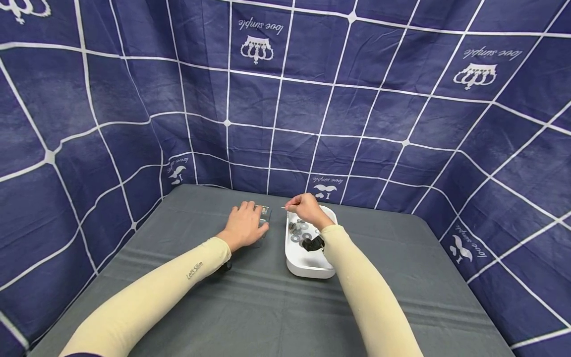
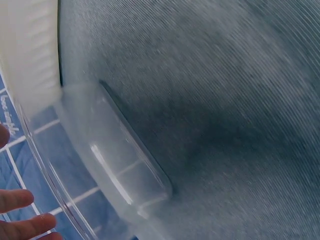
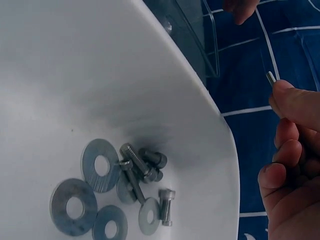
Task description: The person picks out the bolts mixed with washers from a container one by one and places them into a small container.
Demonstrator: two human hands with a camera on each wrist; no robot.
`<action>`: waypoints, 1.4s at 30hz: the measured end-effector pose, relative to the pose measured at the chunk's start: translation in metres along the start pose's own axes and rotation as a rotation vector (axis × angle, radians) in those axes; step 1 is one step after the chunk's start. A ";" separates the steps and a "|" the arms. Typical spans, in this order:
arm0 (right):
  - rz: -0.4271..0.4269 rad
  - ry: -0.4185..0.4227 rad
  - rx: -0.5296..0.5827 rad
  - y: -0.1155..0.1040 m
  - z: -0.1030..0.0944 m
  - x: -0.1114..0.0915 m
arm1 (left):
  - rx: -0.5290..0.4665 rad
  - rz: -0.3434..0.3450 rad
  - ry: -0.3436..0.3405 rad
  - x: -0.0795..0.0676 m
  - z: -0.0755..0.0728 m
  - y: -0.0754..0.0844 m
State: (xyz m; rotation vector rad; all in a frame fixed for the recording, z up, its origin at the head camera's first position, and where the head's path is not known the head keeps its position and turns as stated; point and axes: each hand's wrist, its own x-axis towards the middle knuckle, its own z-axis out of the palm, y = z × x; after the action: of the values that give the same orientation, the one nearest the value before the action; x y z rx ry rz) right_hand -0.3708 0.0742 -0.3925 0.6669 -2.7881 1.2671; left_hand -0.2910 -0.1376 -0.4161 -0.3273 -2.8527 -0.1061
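Observation:
Between thumb and forefinger, my right hand (image 1: 308, 208) pinches a thin silvery metal rod (image 3: 271, 78); only its tip shows, so its exact kind cannot be told. This hand hovers above the far end of a white tray (image 1: 308, 271). Inside the tray lie several flat washers (image 3: 74, 206) and several bolts (image 3: 138, 161). My left hand (image 1: 243, 223), fingers extended, is over a clear plastic box (image 1: 265, 214) left of the tray. In the left wrist view, fingertips (image 2: 42, 221) show beside the box's transparent wall (image 2: 125, 175); contact cannot be told.
A grey cloth (image 1: 250, 307) covers the table. Behind and at both sides hangs a blue curtain (image 1: 294, 109) with white lines. A black device (image 1: 313, 244) is at my right wrist, above the tray. The white tray and clear box stand close together with a narrow gap.

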 end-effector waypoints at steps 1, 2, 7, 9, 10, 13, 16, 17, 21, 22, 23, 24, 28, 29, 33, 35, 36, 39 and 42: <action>-0.002 0.002 -0.002 -0.001 0.001 0.001 | 0.001 -0.002 -0.001 0.000 0.000 -0.002; -0.003 0.002 0.001 -0.001 0.002 0.001 | -0.001 -0.003 -0.002 -0.001 0.000 -0.004; -0.015 -0.015 0.012 -0.006 0.007 0.005 | -0.003 -0.019 -0.013 -0.003 0.001 -0.015; -0.023 -0.024 0.011 -0.008 0.009 0.007 | -0.001 -0.027 -0.009 -0.003 0.001 -0.020; -0.027 -0.026 0.009 -0.009 0.010 0.008 | 0.000 -0.030 -0.007 -0.003 0.002 -0.022; -0.038 -0.024 0.002 -0.012 0.013 0.010 | -0.011 -0.038 0.000 -0.003 0.001 -0.028; -0.048 -0.024 0.002 -0.014 0.016 0.013 | -0.022 -0.043 -0.005 -0.004 0.001 -0.035; -0.053 -0.028 0.005 -0.014 0.016 0.013 | -0.023 -0.043 -0.006 -0.004 0.001 -0.037; -0.079 -0.054 0.023 -0.016 0.019 0.016 | -0.021 -0.058 -0.024 -0.004 -0.001 -0.045; -0.085 -0.058 0.030 -0.016 0.020 0.016 | -0.023 -0.064 -0.033 -0.004 -0.001 -0.048; -0.090 -0.063 0.033 -0.017 0.020 0.016 | -0.025 -0.068 -0.041 -0.003 -0.001 -0.050; -0.108 -0.062 0.025 -0.018 0.021 0.016 | -0.030 -0.071 -0.053 -0.003 -0.001 -0.052; -0.107 -0.070 0.016 -0.021 0.024 0.017 | -0.058 -0.079 -0.096 -0.001 0.002 -0.060; -0.105 -0.073 0.009 -0.021 0.024 0.018 | -0.060 -0.079 -0.104 -0.001 0.003 -0.061; -0.081 -0.076 -0.009 -0.024 0.028 0.020 | -0.065 -0.079 -0.128 0.000 0.006 -0.065; -0.078 -0.071 -0.023 -0.025 0.029 0.021 | -0.064 -0.068 -0.130 0.000 0.006 -0.066; -0.078 -0.068 -0.029 -0.026 0.029 0.021 | -0.065 -0.064 -0.131 0.000 0.007 -0.066; -0.080 -0.063 -0.036 -0.028 0.031 0.022 | -0.066 -0.055 -0.130 0.000 0.008 -0.067; -0.088 -0.063 -0.035 -0.030 0.033 0.022 | -0.067 -0.056 -0.142 0.000 0.009 -0.068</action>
State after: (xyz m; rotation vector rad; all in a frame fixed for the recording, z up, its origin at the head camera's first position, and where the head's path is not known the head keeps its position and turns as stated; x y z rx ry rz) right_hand -0.3741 0.0248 -0.3888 0.8312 -2.7886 1.2000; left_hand -0.3094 -0.2025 -0.4277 -0.2794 -3.0043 -0.1980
